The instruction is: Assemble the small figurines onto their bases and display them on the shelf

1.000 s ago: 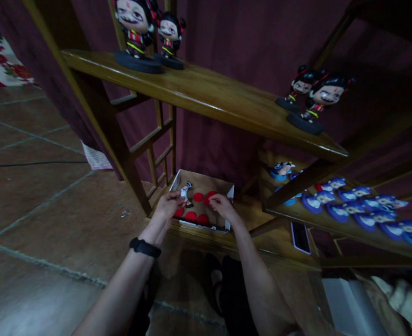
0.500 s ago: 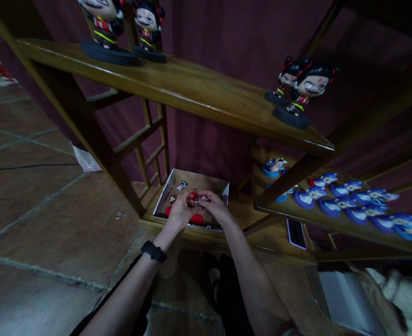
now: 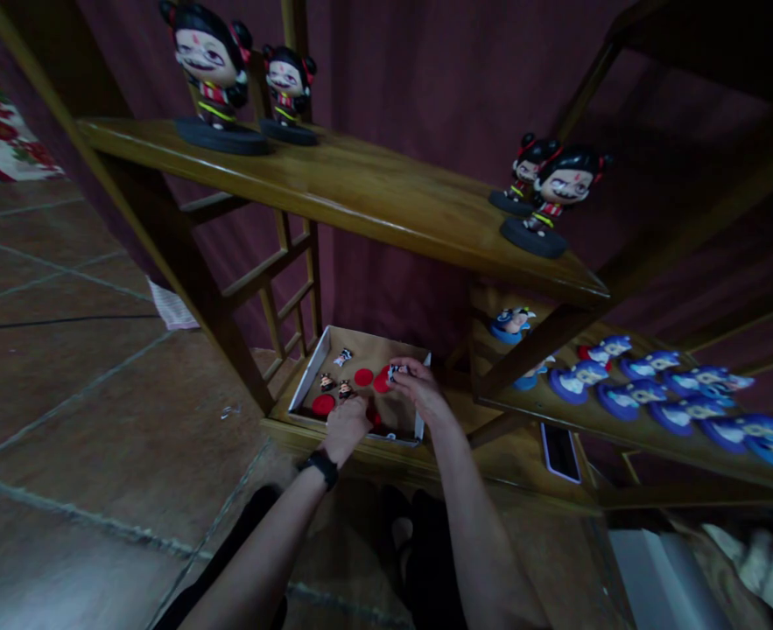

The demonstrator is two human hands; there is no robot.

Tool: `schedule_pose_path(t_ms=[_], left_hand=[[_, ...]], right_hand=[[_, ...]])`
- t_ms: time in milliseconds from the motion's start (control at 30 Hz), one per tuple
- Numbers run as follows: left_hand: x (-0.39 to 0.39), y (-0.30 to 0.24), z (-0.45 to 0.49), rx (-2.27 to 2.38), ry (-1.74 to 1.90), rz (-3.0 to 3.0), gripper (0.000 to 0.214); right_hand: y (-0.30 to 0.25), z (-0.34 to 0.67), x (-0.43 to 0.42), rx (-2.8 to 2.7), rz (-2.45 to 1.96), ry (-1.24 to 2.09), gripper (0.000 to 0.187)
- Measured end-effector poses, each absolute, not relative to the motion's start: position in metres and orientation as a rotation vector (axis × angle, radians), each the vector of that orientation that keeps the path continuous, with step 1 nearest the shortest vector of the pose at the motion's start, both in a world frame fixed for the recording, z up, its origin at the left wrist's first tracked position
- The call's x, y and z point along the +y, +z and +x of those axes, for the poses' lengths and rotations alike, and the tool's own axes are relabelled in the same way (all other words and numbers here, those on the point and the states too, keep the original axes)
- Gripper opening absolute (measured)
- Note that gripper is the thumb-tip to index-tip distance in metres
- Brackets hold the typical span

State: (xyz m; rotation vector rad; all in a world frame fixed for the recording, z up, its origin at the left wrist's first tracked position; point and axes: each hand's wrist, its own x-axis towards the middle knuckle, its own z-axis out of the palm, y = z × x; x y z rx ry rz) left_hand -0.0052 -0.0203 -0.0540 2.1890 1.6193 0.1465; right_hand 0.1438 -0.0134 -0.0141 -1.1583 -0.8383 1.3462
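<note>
An open cardboard box [image 3: 307, 378] sits on the lowest shelf, holding red round bases [image 3: 363, 377] and small figurine parts [image 3: 342, 357]. My left hand [image 3: 345, 428], with a black wristband, reaches down into the box's near side, fingers curled over something I cannot make out. My right hand [image 3: 418, 390] hovers over the box's right side, pinching a small pale figurine piece [image 3: 396, 371] between its fingertips.
Black-haired dolls [image 3: 210, 68] stand on the upper wooden shelf [image 3: 360, 188], two more dolls [image 3: 550, 197] at its right end. Several blue-based figures [image 3: 655, 385] line the middle shelf. A phone [image 3: 560, 451] lies on the bottom board. Tiled floor [image 3: 84, 402] spreads left.
My hands, joined over the box's middle half a second ago, have parted. The left dropped to the box's near edge; the right kept the small piece and shifted right.
</note>
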Motion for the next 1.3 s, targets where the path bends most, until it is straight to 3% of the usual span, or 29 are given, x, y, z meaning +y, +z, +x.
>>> schedule_pose_path(t_ms=[200, 333, 533, 733, 1067, 1300], left_hand=[[-0.02, -0.054, 0.006, 1.673, 0.139, 2.186, 0.031], [-0.016, -0.058, 0.005, 1.624, 0.307, 2.093, 0.031], [0.007, -0.044, -0.004, 1.367, 0.721, 1.308, 0.016], [0.01, -0.024, -0.018, 1.021, 0.945, 0.641, 0.018], [0.006, -0.013, -0.026, 0.958, 0.972, 0.592, 0.028], [0.008, -0.011, -0.034, 0.956, 0.966, 0.512, 0.021]], right_hand=[[-0.015, 0.14, -0.012, -0.795, -1.169, 1.288, 0.045], [-0.014, 0.138, -0.01, -0.79, -1.171, 1.264, 0.038], [-0.014, 0.141, -0.01, -0.849, -1.201, 1.193, 0.032], [-0.006, 0.132, -0.015, -0.933, -1.171, 1.175, 0.03], [-0.014, 0.119, -0.013, -1.13, -1.241, 1.079, 0.029], [-0.025, 0.118, -0.009, -1.213, -1.271, 1.059, 0.029]])
